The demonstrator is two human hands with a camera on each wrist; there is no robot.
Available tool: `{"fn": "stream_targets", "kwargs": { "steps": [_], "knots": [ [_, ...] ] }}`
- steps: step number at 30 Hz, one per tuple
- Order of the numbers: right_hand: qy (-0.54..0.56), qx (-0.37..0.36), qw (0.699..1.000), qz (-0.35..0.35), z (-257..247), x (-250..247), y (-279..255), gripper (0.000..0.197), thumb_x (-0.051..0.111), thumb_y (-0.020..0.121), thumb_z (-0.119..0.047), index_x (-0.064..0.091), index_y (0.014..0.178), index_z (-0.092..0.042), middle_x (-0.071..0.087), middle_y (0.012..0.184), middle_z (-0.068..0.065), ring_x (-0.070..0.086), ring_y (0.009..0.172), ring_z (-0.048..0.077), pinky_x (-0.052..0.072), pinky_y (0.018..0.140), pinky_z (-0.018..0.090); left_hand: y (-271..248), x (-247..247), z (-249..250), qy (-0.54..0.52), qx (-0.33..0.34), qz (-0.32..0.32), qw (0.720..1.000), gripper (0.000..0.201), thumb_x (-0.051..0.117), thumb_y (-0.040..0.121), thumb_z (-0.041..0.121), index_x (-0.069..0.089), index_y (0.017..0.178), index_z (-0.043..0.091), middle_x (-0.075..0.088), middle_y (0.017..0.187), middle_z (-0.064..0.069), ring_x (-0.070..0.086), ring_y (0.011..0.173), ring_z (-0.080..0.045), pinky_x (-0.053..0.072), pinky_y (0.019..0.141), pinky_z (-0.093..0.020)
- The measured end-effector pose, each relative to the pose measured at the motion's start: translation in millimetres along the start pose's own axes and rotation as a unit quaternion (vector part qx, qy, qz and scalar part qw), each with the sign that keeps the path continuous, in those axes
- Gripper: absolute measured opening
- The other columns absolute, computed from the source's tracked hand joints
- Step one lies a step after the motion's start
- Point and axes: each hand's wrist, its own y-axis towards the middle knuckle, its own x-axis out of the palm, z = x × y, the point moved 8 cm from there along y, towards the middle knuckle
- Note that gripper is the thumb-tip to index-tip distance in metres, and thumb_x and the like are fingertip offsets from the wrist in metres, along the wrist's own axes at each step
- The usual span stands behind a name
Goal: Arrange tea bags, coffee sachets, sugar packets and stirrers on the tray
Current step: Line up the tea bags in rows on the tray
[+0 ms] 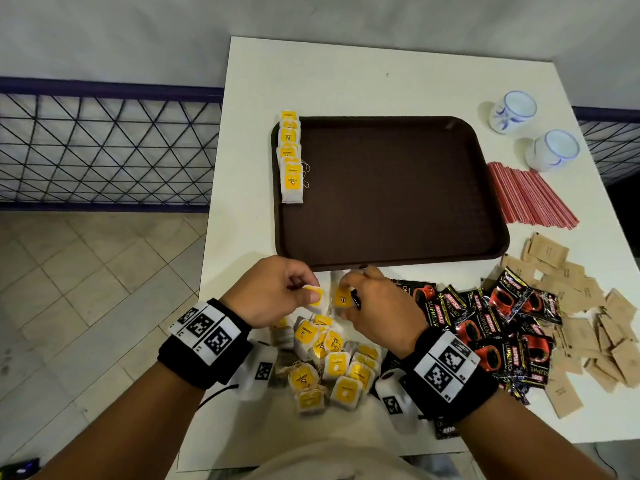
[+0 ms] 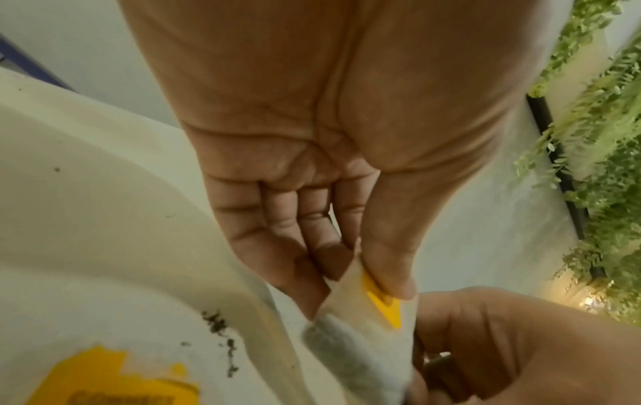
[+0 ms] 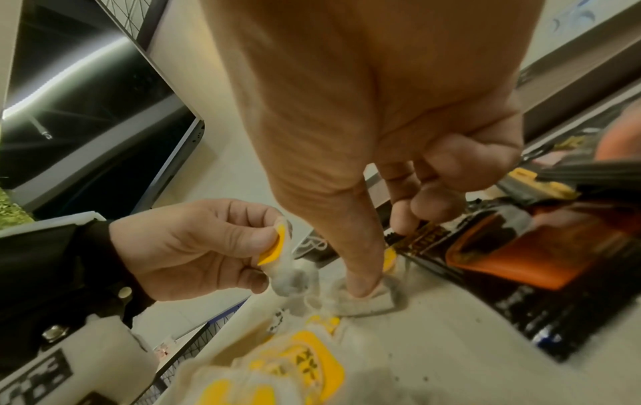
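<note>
A dark brown tray (image 1: 388,251) lies mid-table. Several tea bags (image 1: 291,157) with yellow labels overlap in a row along its left edge. In front of the tray's near rim, my left hand (image 1: 306,294) pinches one tea bag (image 1: 314,295) between thumb and fingers; the left wrist view shows that hand (image 2: 364,279) on the bag (image 2: 367,309). My right hand (image 1: 346,289) pinches a second tea bag (image 1: 341,298) beside it. In the right wrist view the right hand (image 3: 378,260) holds its bag (image 3: 367,300) low against the table. A loose pile of tea bags (image 1: 332,365) lies under both wrists.
Black-and-red coffee sachets (image 1: 485,327) are heaped to the right of my right hand. Brown sugar packets (image 1: 588,323) lie further right. Red stirrers (image 1: 530,195) lie beside the tray's right rim, and two white cups (image 1: 512,110) (image 1: 554,148) stand behind them. The table's left edge borders a railing.
</note>
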Motion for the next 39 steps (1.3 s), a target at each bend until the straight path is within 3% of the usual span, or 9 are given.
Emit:
{"fn": "stream_targets", "kwargs": {
  "steps": [4,11,17,22,25,31,35,39],
  "knots": [
    [0.009,0.005,1.0,-0.014,1.0,1.1,3.6,0.034,0.072,0.085,-0.035,0.057,0.114,-0.026,0.042,0.115,-0.002,0.062,0.098,0.025,0.051,0.081,0.033,1.6,-3.9,4.2,-0.044,0.014,0.003,0.999,0.007,0.076,0.082,0.028,0.071,0.081,0.031,0.072,0.08,0.003,0.069,0.078,-0.017,0.057,0.08,-0.045],
    [0.0,-0.04,0.999,-0.018,-4.0,4.7,5.0,0.046,0.07,0.085,-0.027,0.054,0.128,-0.034,0.039,0.118,-0.001,0.058,0.105,0.026,0.053,0.086,0.037,18.1,-36.0,9.2,-0.055,0.036,0.072,0.995,0.009,0.073,0.085,0.016,0.07,0.083,0.024,0.069,0.08,-0.002,0.068,0.072,-0.021,0.059,0.073,-0.046],
    [-0.023,-0.067,0.997,-0.017,-8.7,7.8,4.7,0.018,0.066,0.089,-0.021,0.064,0.106,-0.025,0.038,0.114,0.0,0.052,0.105,0.023,0.052,0.082,0.034,48.2,-77.8,19.4,0.012,0.049,0.126,0.991,0.003,0.072,0.086,0.019,0.072,0.089,0.02,0.066,0.08,0.001,0.067,0.062,-0.018,0.052,0.066,-0.029],
    [-0.007,-0.099,0.995,0.02,-10.7,2.0,-2.0,0.007,0.068,0.087,-0.021,0.062,0.092,-0.021,0.046,0.105,-0.003,0.055,0.092,0.019,0.051,0.071,0.033,79.9,-95.3,21.4,0.045,0.032,0.129,0.99,0.005,0.07,0.088,0.016,0.072,0.092,0.017,0.066,0.08,-0.001,0.062,0.061,-0.009,0.057,0.076,-0.035],
    [0.017,-0.106,0.994,0.031,-12.5,-6.2,-6.6,0.013,0.065,0.089,-0.022,0.052,0.085,-0.023,0.05,0.096,-0.007,0.051,0.075,0.014,0.045,0.064,0.031,94.4,-99.2,23.8,0.073,0.03,0.122,0.989,0.008,0.068,0.088,0.016,0.072,0.095,0.016,0.068,0.082,0.0,0.063,0.061,-0.008,0.057,0.076,-0.033],
    [0.092,-0.094,0.991,0.028,-8.1,-17.3,-6.2,0.026,0.061,0.083,-0.012,0.041,0.071,-0.026,0.055,0.073,-0.006,0.054,0.069,0.015,0.05,0.064,0.04,111.4,-96.7,22.3,0.113,0.038,0.104,0.987,0.009,0.071,0.086,0.022,0.075,0.094,0.022,0.07,0.086,0.005,0.058,0.067,-0.002,0.048,0.075,-0.026],
    [0.121,-0.101,0.987,0.038,-7.9,-23.1,-1.8,0.038,0.06,0.08,-0.003,0.036,0.066,-0.028,0.049,0.073,-0.007,0.049,0.067,0.01,0.043,0.059,0.029,112.2,-100.1,22.5,0.121,0.036,0.129,0.984,0.008,0.074,0.083,0.022,0.074,0.09,0.025,0.069,0.085,0.005,0.063,0.082,-0.009,0.042,0.073,-0.019],
    [0.143,-0.112,0.983,0.031,-7.9,-26.5,2.5,0.032,0.068,0.082,-0.005,0.046,0.072,-0.026,0.05,0.083,-0.008,0.052,0.071,0.01,0.043,0.063,0.022,113.0,-105.5,23.0,0.124,0.041,0.148,0.98,0.009,0.075,0.082,0.021,0.075,0.091,0.023,0.065,0.079,0.007,0.06,0.078,-0.008,0.041,0.07,-0.017]
  ]
}}
